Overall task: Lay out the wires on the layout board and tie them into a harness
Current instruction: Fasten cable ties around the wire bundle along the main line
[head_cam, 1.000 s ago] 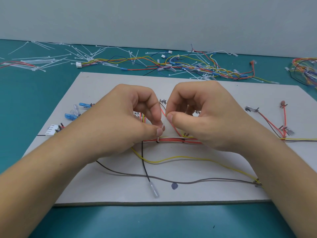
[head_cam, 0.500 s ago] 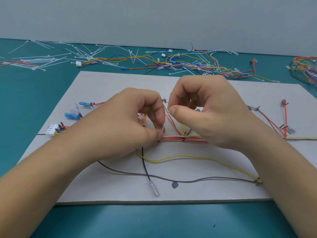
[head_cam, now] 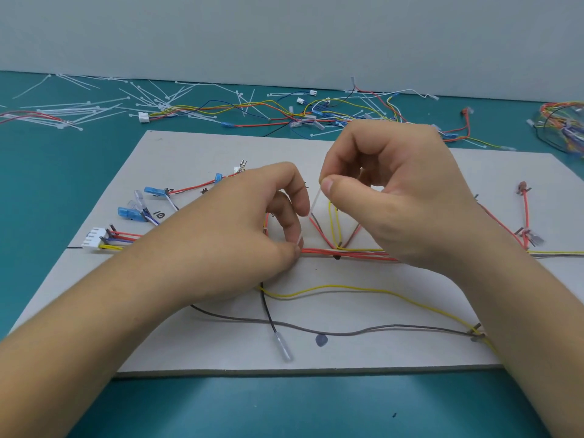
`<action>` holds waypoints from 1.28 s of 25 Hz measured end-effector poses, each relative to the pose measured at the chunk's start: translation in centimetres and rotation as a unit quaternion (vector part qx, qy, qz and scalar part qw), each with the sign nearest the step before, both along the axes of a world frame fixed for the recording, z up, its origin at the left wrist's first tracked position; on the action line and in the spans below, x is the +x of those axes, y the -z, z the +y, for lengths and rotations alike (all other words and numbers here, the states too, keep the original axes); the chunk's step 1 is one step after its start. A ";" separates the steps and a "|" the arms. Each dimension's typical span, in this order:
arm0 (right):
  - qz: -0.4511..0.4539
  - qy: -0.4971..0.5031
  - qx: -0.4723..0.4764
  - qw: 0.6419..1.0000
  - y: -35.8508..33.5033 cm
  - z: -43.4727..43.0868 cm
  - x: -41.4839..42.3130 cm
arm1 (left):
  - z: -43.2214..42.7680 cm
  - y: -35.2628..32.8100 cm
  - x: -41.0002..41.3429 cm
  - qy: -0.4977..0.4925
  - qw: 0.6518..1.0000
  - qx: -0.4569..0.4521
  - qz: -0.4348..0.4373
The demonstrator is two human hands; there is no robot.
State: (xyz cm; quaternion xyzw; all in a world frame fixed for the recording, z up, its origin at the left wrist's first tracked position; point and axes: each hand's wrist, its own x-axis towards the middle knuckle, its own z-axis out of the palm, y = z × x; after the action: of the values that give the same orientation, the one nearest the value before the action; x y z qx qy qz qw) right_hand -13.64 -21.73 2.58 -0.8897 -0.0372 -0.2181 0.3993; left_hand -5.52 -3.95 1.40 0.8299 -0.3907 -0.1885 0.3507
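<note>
A grey layout board lies on the teal table with coloured wires spread over it. A bundle of red and yellow wires runs across its middle. A white cable tie is looped round this bundle. My left hand pinches the bundle and the tie's head at the loop. My right hand grips the tie's tail between thumb and forefinger, stretched up and to the right. Loose yellow and grey wires curve across the board's near half.
A white connector and blue terminals lie at the board's left. Spare cable ties and loose wires are scattered behind the board. Another wire bundle sits far right.
My right hand has risen up and away from the bundle, drawing the tie's tail out taut. My left hand has stayed pinched at the loop.
</note>
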 end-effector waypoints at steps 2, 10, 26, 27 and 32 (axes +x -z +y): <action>-0.012 0.009 0.004 1.000 0.0 0.0 -0.1 | -0.1 0.0 -0.1 -0.010 1.000 -0.002 -0.004; -0.046 0.025 -0.009 0.999 0.2 0.2 -0.2 | -0.3 -0.1 -0.5 -0.036 0.999 0.014 -0.038; 0.105 -0.054 -0.017 0.993 0.3 -0.2 0.1 | 0.4 -0.2 -0.4 0.011 0.999 -0.016 -0.044; 0.106 -0.052 -0.018 0.993 0.3 -0.2 0.1 | 0.3 -0.1 -0.4 0.011 0.999 -0.021 -0.040; 0.108 -0.056 -0.034 0.992 0.5 -0.1 0.2 | 0.2 0.4 0.0 -0.014 0.999 -0.048 0.003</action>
State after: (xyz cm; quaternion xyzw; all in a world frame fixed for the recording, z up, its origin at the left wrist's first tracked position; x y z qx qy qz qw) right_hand -13.43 -21.86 2.07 -0.9177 -0.0505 -0.0965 0.3820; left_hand -5.51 -3.75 0.99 0.8166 -0.3869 -0.1673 0.3942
